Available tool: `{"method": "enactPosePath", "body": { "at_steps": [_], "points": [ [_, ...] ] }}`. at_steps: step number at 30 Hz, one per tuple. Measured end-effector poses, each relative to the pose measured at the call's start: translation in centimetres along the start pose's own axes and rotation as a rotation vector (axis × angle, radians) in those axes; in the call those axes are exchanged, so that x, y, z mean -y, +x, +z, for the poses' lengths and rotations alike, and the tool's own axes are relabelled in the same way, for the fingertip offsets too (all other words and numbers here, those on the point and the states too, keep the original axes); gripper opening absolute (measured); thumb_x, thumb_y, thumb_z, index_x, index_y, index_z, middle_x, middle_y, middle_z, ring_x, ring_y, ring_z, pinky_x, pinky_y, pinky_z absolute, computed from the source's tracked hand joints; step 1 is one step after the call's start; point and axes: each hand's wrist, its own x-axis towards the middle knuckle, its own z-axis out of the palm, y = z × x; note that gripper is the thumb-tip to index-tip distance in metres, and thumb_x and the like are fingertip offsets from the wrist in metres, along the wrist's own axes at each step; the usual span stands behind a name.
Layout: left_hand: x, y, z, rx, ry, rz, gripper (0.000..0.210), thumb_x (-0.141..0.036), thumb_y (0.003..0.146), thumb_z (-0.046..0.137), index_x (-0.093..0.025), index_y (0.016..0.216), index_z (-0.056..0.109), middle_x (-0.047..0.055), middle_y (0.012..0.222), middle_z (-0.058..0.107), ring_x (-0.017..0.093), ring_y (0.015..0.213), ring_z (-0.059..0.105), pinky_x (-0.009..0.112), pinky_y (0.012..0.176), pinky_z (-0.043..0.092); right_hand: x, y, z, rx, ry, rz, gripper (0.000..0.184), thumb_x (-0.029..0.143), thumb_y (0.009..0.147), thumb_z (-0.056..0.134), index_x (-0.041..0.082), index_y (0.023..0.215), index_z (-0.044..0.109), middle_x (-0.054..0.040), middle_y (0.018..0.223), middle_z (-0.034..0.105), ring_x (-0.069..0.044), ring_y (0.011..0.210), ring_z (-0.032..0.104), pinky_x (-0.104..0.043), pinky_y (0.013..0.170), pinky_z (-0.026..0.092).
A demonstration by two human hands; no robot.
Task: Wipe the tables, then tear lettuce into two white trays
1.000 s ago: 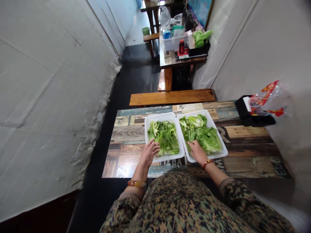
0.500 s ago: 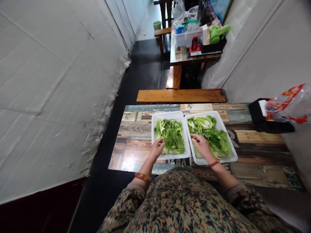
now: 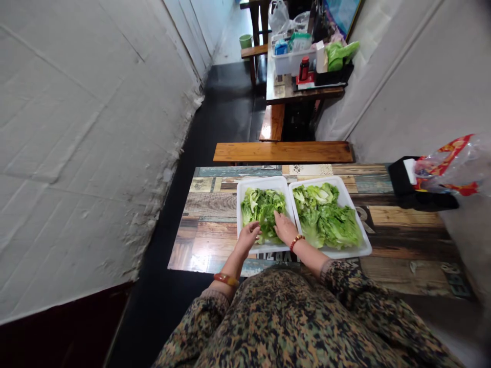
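Two shallow white trays stand side by side on the table, the left tray (image 3: 239, 207) and the right tray (image 3: 346, 197). Torn green lettuce leaves (image 3: 263, 199) fill much of the left one. More lettuce (image 3: 332, 222) lies spread in the right one. At the left tray's near-left edge, my left hand (image 3: 248, 237) has its fingers loosely curved and apart beside the leaves. My right hand (image 3: 284, 228) reaches into the same tray from the right, fingers stretched out at the lettuce. Nothing shows held in either hand; the right fingertips are partly lost against the leaves.
The table (image 3: 215, 232) has a patchwork wood-print top. A black holder (image 3: 401, 184) with a plastic bag (image 3: 456, 166) stands at its right end. Beyond are a wooden bench (image 3: 284, 152) and a second table with a white bin (image 3: 289, 64) and a red bottle (image 3: 304, 69).
My right hand has moved left from over the right tray to the lettuce in the left tray. The left hand stays at nearly the same place. The camera view has shifted slightly.
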Motion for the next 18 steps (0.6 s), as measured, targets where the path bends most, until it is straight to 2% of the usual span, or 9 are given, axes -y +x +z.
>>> {"method": "enactPosePath", "body": {
  "at_steps": [3,5,7,10,13,15,18],
  "points": [
    [0.0,-0.6,0.4,0.023,-0.058,-0.025,0.034,-0.029,0.071,0.073,-0.017,0.102,0.067,0.007,0.092,0.071,0.015,0.072,0.066,0.022,0.058,0.048,-1.0,-0.4,-0.4,-0.031,0.118,-0.03,0.028,0.013,0.082,0.057,0.019,0.108,0.066,-0.0118,0.102,0.066,-0.022,0.091,0.062,-0.035,0.085,0.048],
    [0.0,-0.7,0.5,0.033,-0.088,-0.039,0.036,-0.031,0.071,0.073,-0.017,0.103,0.066,0.007,0.093,0.071,0.015,0.073,0.066,0.022,0.058,0.047,-1.9,-0.7,-1.0,-0.084,0.278,-0.01,0.015,0.02,0.082,0.057,0.021,0.09,0.07,-0.007,0.091,0.067,-0.02,0.083,0.062,-0.035,0.083,0.049],
    [0.0,-0.8,0.6,0.046,-0.105,-0.049,0.038,-0.032,0.071,0.073,-0.016,0.105,0.065,0.008,0.094,0.071,0.015,0.074,0.066,0.023,0.06,0.047,-2.6,-0.8,-2.1,-0.161,0.453,0.009,0.012,0.026,0.079,0.058,0.021,0.081,0.069,-0.0048,0.089,0.067,-0.02,0.084,0.062,-0.036,0.084,0.049],
    [-0.1,-0.8,0.8,0.065,-0.1,-0.055,0.041,-0.034,0.071,0.074,-0.015,0.106,0.065,0.01,0.098,0.07,0.017,0.078,0.065,0.025,0.063,0.046,-2.6,-1.1,-4.2,-0.181,0.736,0.039,0.017,0.034,0.074,0.061,0.021,0.082,0.068,-0.0045,0.096,0.068,-0.02,0.09,0.061,-0.036,0.084,0.049],
    [-0.7,-1.1,1.1,0.097,-0.087,-0.03,0.045,-0.035,0.071,0.075,-0.016,0.11,0.065,0.011,0.107,0.069,0.019,0.088,0.065,0.027,0.07,0.045,-1.7,-1.4,-6.2,-0.06,1.054,0.131,0.026,0.041,0.073,0.064,0.022,0.091,0.065,-0.0027,0.094,0.066,-0.017,0.083,0.06,-0.032,0.074,0.05],
    [-1.2,-1.5,1.3,0.161,-0.114,-0.024,0.049,-0.039,0.071,0.075,-0.018,0.115,0.064,0.012,0.115,0.067,0.019,0.095,0.064,0.028,0.075,0.044,-1.0,-1.7,-7.0,0.013,1.26,0.168,0.029,0.045,0.073,0.067,0.023,0.093,0.062,-0.0015,0.096,0.065,-0.016,0.081,0.059,-0.03,0.069,0.051],
    [-1.9,-2.4,1.6,0.287,-0.206,-0.06,0.055,-0.044,0.071,0.075,-0.021,0.119,0.062,0.011,0.118,0.065,0.018,0.093,0.063,0.029,0.078,0.045,0.1,-1.9,-7.0,0.059,1.471,0.199,0.033,0.046,0.07,0.072,0.025,0.091,0.057,0.0004,0.096,0.063,-0.015,0.08,0.059,-0.028,0.067,0.051]
  ]
}}
